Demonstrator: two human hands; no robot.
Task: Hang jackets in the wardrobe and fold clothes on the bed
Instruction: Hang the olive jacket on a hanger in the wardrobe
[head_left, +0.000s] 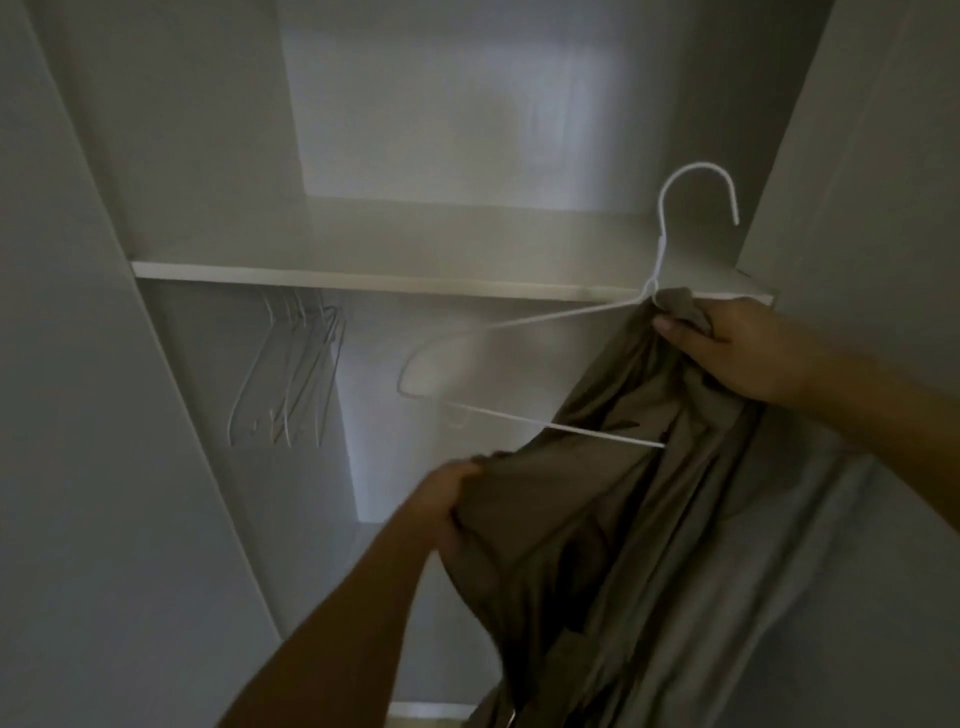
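Jacket (623, 493): an olive-brown garment hanging half-threaded on a white wire hanger (524, 364), in front of the open wardrobe and below the right end of its shelf (363, 278).

Layout, left to right relative to the shelf:
- Below the left part of the shelf, a cluster of empty hangers (291, 374) hangs close together. The rail that carries them is hidden behind the shelf edge.
- Below the middle of the shelf, the left shoulder loop and lower bar of the white wire hanger stand bare; no cloth covers that side.
- Lower down, the left hand (452, 512) has its fingers curled round a bunched fold of the jacket.
- Just under the right end of the shelf, the right hand (727, 338) grips the neck of the hanger together with the upper edge of the cloth. The hook points up and is engaged on nothing.

Step in hand (judgement): seating the jacket on the hanger before hanging it.

Recommended procedure:
1. Keep the right hand firm at the hanger neck so the wire does not rotate.
2. Use the left hand to open the shoulder and draw it over the bare left arm of the hanger.
3. Confirm the collar sits centred under the hook.
4. Hook it beside the empty hangers.

Caution: thin cloth is likely to slide off smooth wire if loaded unevenly.
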